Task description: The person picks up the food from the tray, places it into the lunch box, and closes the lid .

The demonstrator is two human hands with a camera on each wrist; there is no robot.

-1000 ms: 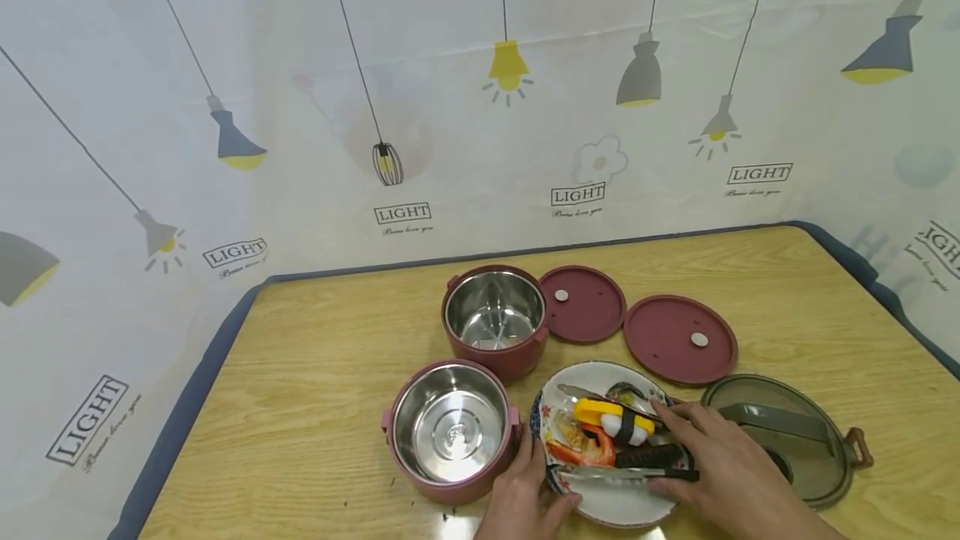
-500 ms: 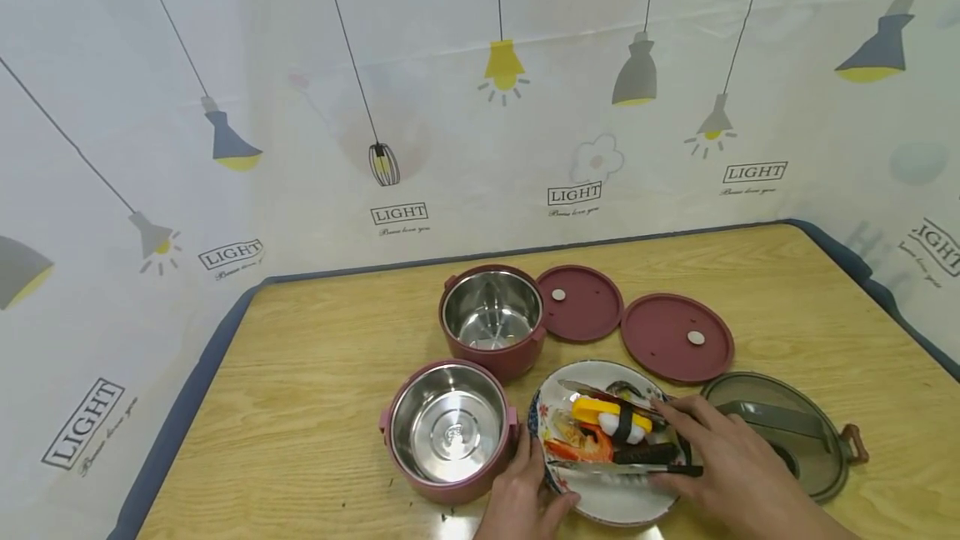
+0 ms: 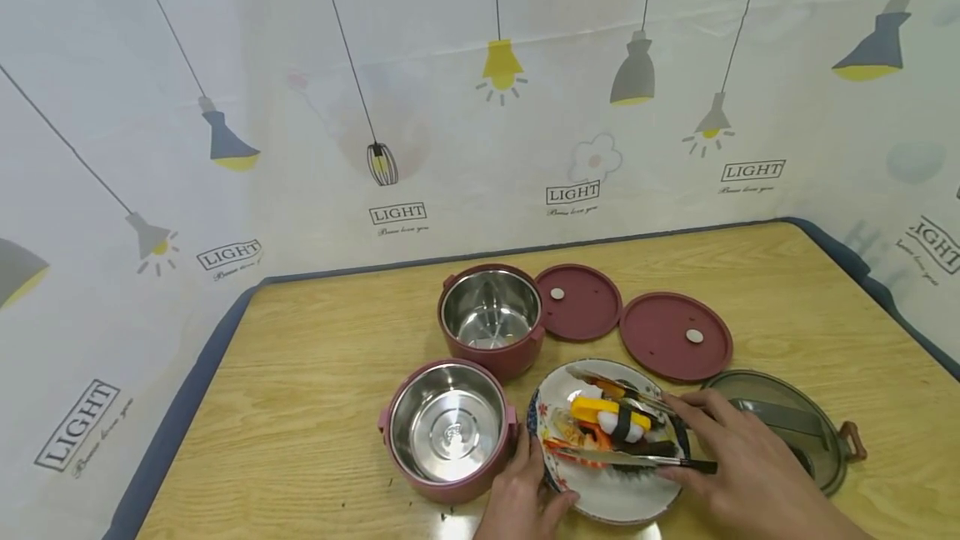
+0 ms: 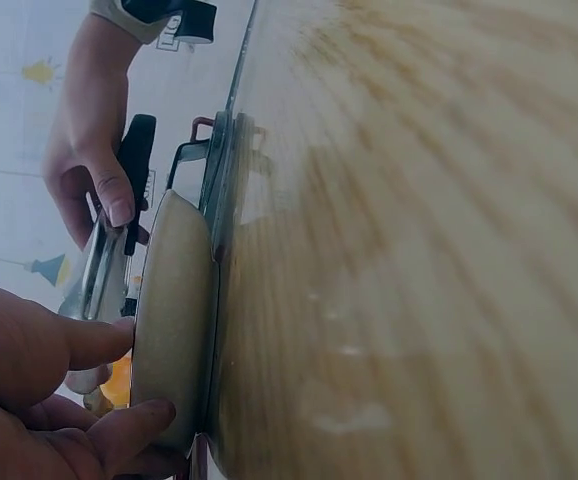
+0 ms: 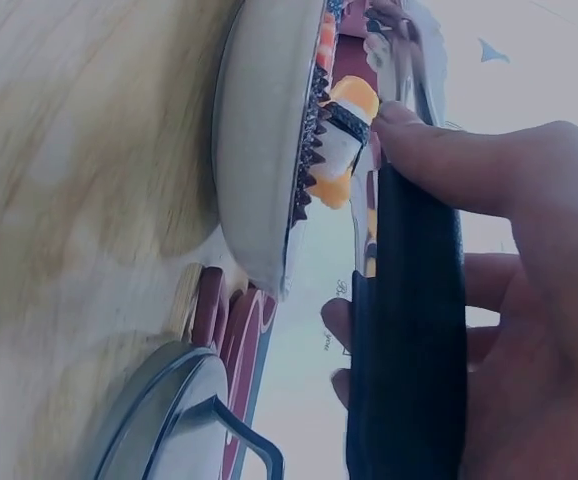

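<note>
In the head view, my right hand [image 3: 738, 457] grips a pair of metal tongs [image 3: 637, 459] with black handles; their arms stand spread over the food. My left hand [image 3: 521, 490] holds the left rim of a white patterned plate [image 3: 622, 502], thumb at the near edge. On the plate lie a sushi piece [image 3: 611, 419] with yellow topping and a black band, an orange-red shrimp [image 3: 585, 444], and dark pieces partly hidden by the tongs. In the right wrist view, my thumb presses on the black handle [image 5: 409, 320].
A pink steel-lined pot [image 3: 450, 432] stands left of the plate, with a dark red one [image 3: 492, 315] behind it. Two dark red lids [image 3: 585, 307] lie at the back. A grey translucent lid [image 3: 810, 461] with a handle lies right of the plate, partly behind my right hand.
My right hand has shifted slightly right. The tongs' tips have moved away from me, and their arms look wider apart. The left hand keeps its hold on the plate.
</note>
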